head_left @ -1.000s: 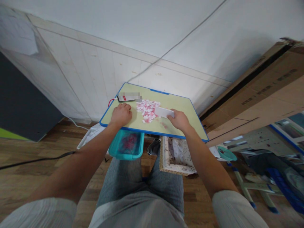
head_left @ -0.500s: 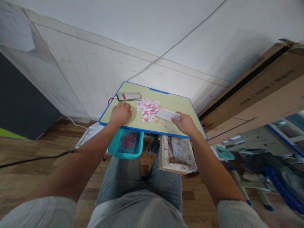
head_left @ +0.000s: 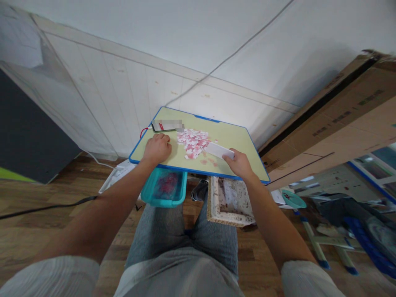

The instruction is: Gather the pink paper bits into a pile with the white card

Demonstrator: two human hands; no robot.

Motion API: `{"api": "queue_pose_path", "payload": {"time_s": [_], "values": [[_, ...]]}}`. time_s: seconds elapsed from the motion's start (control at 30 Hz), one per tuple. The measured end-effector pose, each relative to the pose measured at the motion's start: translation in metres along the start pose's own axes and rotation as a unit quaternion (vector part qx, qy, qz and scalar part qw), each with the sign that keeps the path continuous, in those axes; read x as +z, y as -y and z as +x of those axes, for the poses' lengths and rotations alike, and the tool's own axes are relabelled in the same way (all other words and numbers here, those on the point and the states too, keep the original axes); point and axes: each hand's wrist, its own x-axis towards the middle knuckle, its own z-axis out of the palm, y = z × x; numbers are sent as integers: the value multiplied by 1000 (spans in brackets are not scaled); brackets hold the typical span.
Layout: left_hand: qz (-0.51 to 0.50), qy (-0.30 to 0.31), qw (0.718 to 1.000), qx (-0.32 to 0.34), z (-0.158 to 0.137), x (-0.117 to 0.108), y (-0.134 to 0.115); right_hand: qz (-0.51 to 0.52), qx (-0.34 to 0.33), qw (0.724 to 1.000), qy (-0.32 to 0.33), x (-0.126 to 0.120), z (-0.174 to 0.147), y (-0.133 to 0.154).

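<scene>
My right hand [head_left: 240,164] grips one end of a flat white rectangular piece [head_left: 219,150], whose exact kind I cannot make out. Its far end touches the right side of a pile of small white and pink pieces [head_left: 194,143], possibly paper-like. Left of the pile, my left hand [head_left: 157,147] rests on the small tabletop [head_left: 229,129], pale yellow with a blue rim. Its fingers are curled in, and nothing shows in them. A phone [head_left: 167,125] lies just beyond that hand, its screen partly blurred.
Under the front edge are a teal basin [head_left: 163,202] with reddish contents and a stained foam box [head_left: 230,212]. White panelling [head_left: 136,86] stands behind the table. Large flat cardboard [head_left: 334,123] leans at right, near my right arm. A teal bowl [head_left: 293,199] sits further right.
My right hand and the white piece have shifted very slightly. A few pink bits in front of the pile look a little different. My left hand stays put.
</scene>
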Motion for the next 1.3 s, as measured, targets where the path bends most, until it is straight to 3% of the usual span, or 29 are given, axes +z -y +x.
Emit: {"api": "queue_pose_path", "payload": {"time_s": [0.17,0.37,0.53,0.77,1.03,1.2,1.3], "values": [[-2,-6,1000,8,1,2,3,34,-52,997,41,-6,-4,0],[1,3,1000,0,1,1,1,44,-10,999,-10,-12,-15,-11],[5,3,1000,-3,0,0,-1,29,40,998,-33,-2,-33,-27],[7,-8,1000,10,0,3,2,73,-5,997,4,12,-47,-16],[4,-7,1000,9,-1,1,1,143,-76,987,12,15,-18,22],[14,-7,1000,7,-1,1,1,247,-78,960,109,37,15,36],[12,-11,1000,8,-1,1,1,232,-66,968,66,47,38,35]]}}
